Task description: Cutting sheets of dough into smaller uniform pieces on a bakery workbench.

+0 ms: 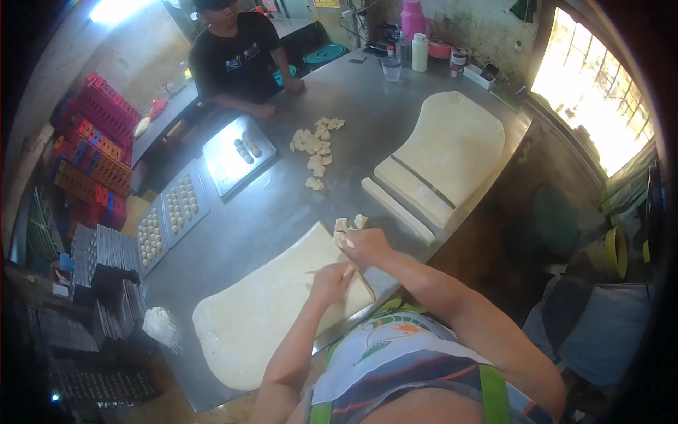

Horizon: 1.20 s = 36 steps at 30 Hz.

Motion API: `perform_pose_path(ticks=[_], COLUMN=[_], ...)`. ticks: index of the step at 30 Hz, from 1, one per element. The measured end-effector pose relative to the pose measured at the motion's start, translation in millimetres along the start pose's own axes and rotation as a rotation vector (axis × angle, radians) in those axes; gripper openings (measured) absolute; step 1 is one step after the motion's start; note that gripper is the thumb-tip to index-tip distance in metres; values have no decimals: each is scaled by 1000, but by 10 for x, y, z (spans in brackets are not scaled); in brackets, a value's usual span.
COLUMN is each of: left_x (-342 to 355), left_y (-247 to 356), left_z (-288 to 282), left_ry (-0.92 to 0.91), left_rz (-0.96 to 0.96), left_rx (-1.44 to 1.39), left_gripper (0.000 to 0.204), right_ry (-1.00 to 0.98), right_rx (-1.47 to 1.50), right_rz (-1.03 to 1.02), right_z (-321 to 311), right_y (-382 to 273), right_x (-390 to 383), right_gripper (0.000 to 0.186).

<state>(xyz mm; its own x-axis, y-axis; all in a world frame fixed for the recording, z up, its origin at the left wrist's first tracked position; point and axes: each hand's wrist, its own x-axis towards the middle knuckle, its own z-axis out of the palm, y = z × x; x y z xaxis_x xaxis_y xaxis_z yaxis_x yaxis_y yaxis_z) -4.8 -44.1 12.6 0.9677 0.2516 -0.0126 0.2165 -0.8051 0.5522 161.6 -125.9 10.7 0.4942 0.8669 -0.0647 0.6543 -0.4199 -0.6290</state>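
Note:
My right hand (364,246) is closed on pale dough at the cut right end of a long dough sheet (254,325), beside a few small torn pieces (359,221). My left hand (330,283) lies just below and left of it, fingers curled onto the dough at that same end; exactly what they grip is small. Farther right are a second dough sheet (459,134) and a separate long strip (395,208). A narrow dark straight band crosses that sheet, a tool or a gap, I cannot tell. Several scraps (311,143) lie mid-table.
Across the steel table (275,205), a person (229,63) leans on its far edge. Trays of dough balls (180,201) and a shiny tray (219,169) sit left. Stacked metal pans (106,261) and coloured crates (92,155) stand beyond. Bottles (419,53) line the back; a window is right.

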Motion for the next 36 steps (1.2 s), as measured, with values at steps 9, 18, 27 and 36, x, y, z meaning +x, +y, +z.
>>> perform_pose_path(ticks=[9, 18, 27, 36], left_x=[125, 34, -37, 212], left_y=[-253, -28, -476, -265], left_z=[117, 134, 105, 42], left_ry=[263, 250, 210, 304], left_rz=[-4, -137, -56, -133], left_rx=[-381, -353, -536, -802], left_gripper=[97, 10, 78, 32], right_ry=[-20, 127, 78, 303], right_rx=[176, 92, 124, 193], right_rz=[-313, -71, -338, -249], right_z=[72, 182, 181, 143], right_y=[-6, -1, -38, -311], right_x=[-102, -115, -109, -157], right_gripper=[50, 40, 36, 35])
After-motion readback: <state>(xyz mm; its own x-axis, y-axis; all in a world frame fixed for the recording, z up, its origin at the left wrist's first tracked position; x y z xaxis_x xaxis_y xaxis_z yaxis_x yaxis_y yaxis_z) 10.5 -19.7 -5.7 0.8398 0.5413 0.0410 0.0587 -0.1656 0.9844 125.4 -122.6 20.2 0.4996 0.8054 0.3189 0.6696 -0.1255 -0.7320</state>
